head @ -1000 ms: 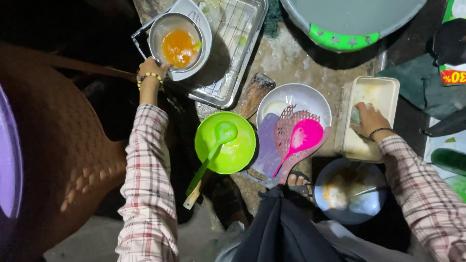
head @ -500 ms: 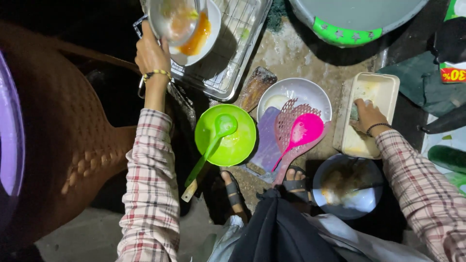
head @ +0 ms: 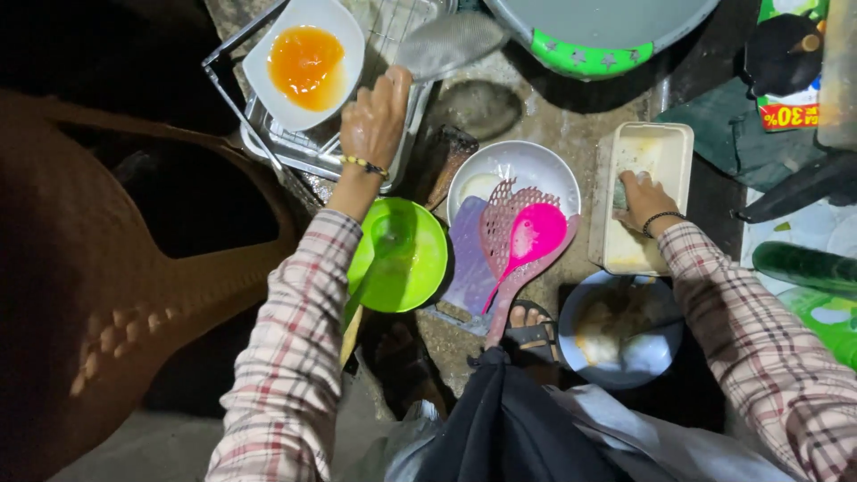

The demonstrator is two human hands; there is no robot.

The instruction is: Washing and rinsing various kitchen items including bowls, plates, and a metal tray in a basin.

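Observation:
My left hand (head: 373,116) reaches over a metal wire tray (head: 268,147) and grips the handle end of a grey mesh strainer (head: 449,43), which hangs above the ground and casts a shadow. A white bowl of orange liquid (head: 303,61) rests on the tray, just left of that hand. My right hand (head: 644,198) presses a greenish sponge (head: 622,185) inside a soapy cream rectangular container (head: 665,143).
A green bowl with a green ladle (head: 412,259) sits below my left wrist. A white plate (head: 518,162) carries a pink spoon (head: 534,234) and slotted spatulas. Also here: a metal bowl of suds (head: 620,335), a large grey basin (head: 600,27), a brown basket (head: 89,286).
My left hand set the tilted bowl of orange liquid down on the tray, let go, and moved right to take the mesh strainer. My right hand stays in the cream container.

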